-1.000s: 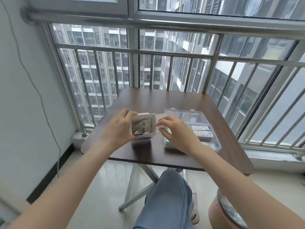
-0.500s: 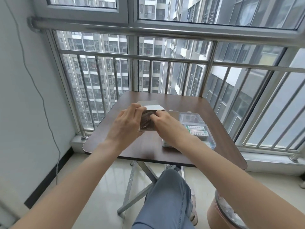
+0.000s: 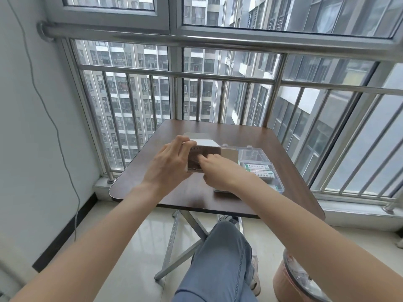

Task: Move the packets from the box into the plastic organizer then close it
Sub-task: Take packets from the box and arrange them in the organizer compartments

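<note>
From the head view, your left hand (image 3: 169, 163) grips the box (image 3: 201, 154), now tipped lower toward the bench (image 3: 272, 144) than a second ago. Your right hand (image 3: 214, 171) has moved from its rim into the mouth, so I judge another pull is starting. Packets (image 3: 258, 170) lie in the open plastic organizer (image 3: 277, 186); their print is unreadable, and whether your right hand has closed on anything I cannot tell.

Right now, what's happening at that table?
Left hand grips box. Right hand reaches into it. Organizer open, packets inside. Nothing in the way.
</note>
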`<action>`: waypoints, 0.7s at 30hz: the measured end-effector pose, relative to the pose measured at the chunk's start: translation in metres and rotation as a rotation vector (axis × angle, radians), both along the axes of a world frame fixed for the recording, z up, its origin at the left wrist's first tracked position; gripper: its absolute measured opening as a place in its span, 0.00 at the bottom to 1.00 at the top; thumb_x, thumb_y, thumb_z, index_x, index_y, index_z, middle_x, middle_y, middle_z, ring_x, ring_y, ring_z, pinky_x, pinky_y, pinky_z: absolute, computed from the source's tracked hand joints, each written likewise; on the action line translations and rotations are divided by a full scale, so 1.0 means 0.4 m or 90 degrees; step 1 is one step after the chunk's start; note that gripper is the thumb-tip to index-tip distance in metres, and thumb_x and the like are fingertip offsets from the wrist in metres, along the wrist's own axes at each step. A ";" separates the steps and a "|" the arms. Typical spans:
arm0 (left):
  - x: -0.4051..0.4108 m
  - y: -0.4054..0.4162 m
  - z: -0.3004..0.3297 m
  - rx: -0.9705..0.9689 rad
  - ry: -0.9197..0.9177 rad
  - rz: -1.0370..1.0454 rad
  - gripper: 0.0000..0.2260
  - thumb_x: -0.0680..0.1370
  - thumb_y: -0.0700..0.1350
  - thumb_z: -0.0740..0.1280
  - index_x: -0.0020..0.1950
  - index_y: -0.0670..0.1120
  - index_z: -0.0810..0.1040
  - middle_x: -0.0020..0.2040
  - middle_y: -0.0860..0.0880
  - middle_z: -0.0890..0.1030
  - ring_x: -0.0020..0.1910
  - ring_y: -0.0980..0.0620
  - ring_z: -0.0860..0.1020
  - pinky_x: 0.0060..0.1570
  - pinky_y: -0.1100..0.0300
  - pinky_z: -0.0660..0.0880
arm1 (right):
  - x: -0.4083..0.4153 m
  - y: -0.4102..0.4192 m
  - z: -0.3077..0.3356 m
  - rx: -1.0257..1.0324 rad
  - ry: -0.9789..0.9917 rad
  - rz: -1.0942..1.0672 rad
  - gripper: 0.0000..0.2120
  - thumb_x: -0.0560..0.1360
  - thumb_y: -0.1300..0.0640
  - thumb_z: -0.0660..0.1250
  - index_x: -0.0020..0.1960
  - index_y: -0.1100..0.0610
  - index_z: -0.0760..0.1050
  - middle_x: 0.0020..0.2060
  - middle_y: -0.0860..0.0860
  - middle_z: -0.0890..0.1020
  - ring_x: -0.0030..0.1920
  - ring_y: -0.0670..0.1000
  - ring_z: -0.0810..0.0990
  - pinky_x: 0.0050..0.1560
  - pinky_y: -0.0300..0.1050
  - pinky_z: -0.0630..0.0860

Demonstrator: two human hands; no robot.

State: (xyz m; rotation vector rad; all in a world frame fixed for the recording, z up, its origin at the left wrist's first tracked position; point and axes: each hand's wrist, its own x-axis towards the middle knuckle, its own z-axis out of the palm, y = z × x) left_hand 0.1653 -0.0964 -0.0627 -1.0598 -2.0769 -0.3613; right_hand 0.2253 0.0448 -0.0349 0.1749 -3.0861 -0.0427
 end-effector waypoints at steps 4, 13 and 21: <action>-0.003 0.004 -0.002 0.054 0.003 -0.034 0.33 0.59 0.43 0.81 0.60 0.42 0.70 0.55 0.45 0.70 0.46 0.40 0.80 0.47 0.50 0.78 | -0.012 -0.002 -0.008 0.068 0.028 0.015 0.16 0.72 0.64 0.60 0.60 0.61 0.68 0.56 0.58 0.76 0.57 0.59 0.72 0.49 0.45 0.67; -0.002 0.007 -0.001 0.085 0.021 -0.056 0.35 0.58 0.43 0.81 0.61 0.43 0.69 0.56 0.48 0.67 0.46 0.42 0.80 0.47 0.52 0.78 | -0.009 0.008 -0.023 0.142 0.134 0.045 0.21 0.76 0.63 0.56 0.68 0.59 0.64 0.64 0.59 0.67 0.65 0.61 0.64 0.66 0.50 0.59; -0.008 0.017 -0.013 0.056 0.064 -0.053 0.32 0.55 0.42 0.81 0.57 0.42 0.75 0.55 0.48 0.69 0.46 0.48 0.77 0.47 0.58 0.75 | 0.009 0.004 -0.020 0.095 0.061 0.070 0.19 0.76 0.68 0.53 0.67 0.63 0.60 0.49 0.61 0.79 0.45 0.63 0.78 0.39 0.49 0.66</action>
